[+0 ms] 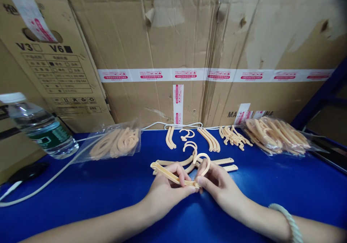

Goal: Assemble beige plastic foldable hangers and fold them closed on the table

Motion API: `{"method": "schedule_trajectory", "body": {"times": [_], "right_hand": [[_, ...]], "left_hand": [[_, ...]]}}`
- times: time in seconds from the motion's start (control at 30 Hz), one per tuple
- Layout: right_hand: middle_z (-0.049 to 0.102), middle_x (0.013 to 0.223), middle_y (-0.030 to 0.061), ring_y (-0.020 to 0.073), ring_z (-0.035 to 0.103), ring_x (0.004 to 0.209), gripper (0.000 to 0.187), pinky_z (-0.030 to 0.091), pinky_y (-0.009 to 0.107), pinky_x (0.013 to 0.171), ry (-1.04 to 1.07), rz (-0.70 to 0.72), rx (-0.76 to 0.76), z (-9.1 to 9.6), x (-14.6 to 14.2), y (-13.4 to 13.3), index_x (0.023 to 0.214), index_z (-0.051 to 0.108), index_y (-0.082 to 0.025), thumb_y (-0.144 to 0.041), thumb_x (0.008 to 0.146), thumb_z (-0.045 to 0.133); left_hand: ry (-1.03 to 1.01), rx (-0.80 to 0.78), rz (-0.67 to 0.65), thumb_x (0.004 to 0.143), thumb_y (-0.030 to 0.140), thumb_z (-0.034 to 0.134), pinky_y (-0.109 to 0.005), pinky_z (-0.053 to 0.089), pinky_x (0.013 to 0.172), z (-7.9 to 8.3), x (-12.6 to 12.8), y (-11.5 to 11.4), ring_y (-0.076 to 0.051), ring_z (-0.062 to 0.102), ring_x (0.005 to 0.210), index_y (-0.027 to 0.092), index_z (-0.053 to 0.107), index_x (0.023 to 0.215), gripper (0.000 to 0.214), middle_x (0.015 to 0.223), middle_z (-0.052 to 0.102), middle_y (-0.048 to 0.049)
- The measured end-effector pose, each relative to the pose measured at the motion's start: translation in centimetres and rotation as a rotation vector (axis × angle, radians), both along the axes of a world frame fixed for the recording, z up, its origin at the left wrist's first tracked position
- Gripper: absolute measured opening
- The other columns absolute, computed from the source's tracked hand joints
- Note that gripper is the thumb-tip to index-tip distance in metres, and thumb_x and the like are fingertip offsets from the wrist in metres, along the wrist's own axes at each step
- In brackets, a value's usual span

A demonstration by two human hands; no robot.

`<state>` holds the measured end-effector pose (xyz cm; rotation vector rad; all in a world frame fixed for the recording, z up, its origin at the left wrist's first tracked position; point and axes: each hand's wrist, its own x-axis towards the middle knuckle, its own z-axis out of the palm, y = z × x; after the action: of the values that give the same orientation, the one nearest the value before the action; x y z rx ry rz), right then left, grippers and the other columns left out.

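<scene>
Between thumb and fingers, my left hand [165, 192] grips a beige plastic hanger arm [168, 173] that slants up to the left. My right hand [221, 185] is closed on a curved hanger hook [205, 159], its base meeting the inner end of that arm. The fingertips hide the exact joint. Just beyond my hands lie hangers [226, 161] with hooks and spread arms, partly covered by my fingers. Farther back are two loose arms [170, 138], loose hooks [187, 134], several more arms [209, 139] and a heap of small hook pieces [234, 136].
Clear bags of beige parts lie at the left [119, 142] and right [279, 134] of the blue table [108, 199]. A water bottle [43, 131], a black device [28, 171] and a white cable [56, 178] are at left. Cardboard [157, 102] stands behind.
</scene>
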<state>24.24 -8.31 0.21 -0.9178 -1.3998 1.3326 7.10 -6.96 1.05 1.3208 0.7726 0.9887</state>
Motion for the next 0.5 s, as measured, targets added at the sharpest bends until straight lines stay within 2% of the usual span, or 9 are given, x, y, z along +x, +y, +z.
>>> {"method": "schedule_trajectory", "body": {"times": [0.5], "right_hand": [[0.053, 0.068, -0.0022, 0.0134, 0.052, 0.06, 0.021, 0.044, 0.026, 0.059, 0.0, 0.001, 0.085, -0.36, -0.14, 0.16, 0.071, 0.05, -0.02, -0.028, 0.083, 0.065]], "left_hand": [[0.066, 0.02, 0.058, 0.065, 0.017, 0.078, -0.025, 0.051, 0.062, -0.01, -0.1, -0.11, -0.014, 0.066, 0.064, 0.017, 0.05, 0.057, 0.03, 0.067, 0.062, 0.0028]]}}
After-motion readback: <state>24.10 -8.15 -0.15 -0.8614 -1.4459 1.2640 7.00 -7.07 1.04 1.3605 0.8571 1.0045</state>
